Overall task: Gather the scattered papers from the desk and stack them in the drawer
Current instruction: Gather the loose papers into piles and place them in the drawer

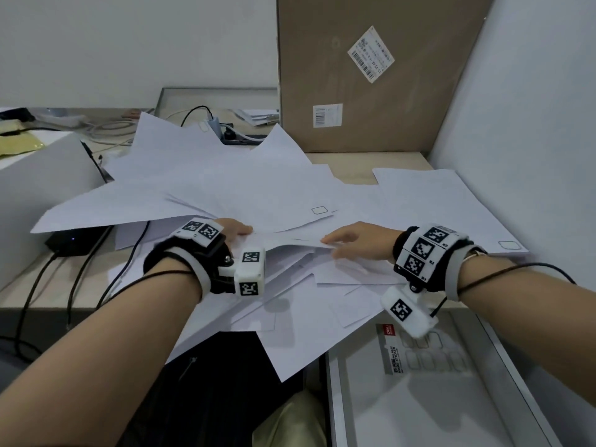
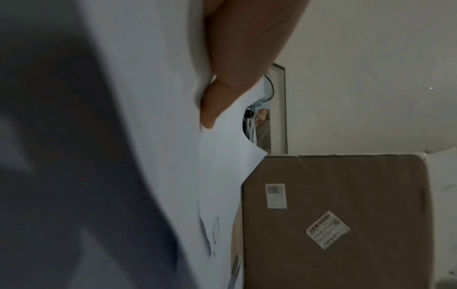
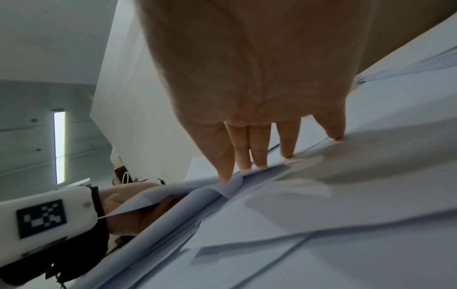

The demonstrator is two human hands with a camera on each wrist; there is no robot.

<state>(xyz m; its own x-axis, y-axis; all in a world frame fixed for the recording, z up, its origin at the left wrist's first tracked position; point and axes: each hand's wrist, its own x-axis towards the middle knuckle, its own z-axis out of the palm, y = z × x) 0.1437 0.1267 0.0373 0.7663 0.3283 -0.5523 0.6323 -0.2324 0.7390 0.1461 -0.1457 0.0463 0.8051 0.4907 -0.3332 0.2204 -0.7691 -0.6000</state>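
The left hand (image 1: 233, 230) grips a fan of papers (image 1: 225, 185) by their near edge, thumb on top, lifting them off the desk (image 1: 348, 161). The right hand (image 1: 358, 240), fingers (image 3: 284, 142) straight and spread, presses on the pile between both hands. The open drawer (image 1: 483, 398) lies lower right, below that hand.

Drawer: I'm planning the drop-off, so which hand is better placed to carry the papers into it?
Right. The right hand lies nearer the open drawer, fingers flat on the papers. The left hand grips sheets farther away.
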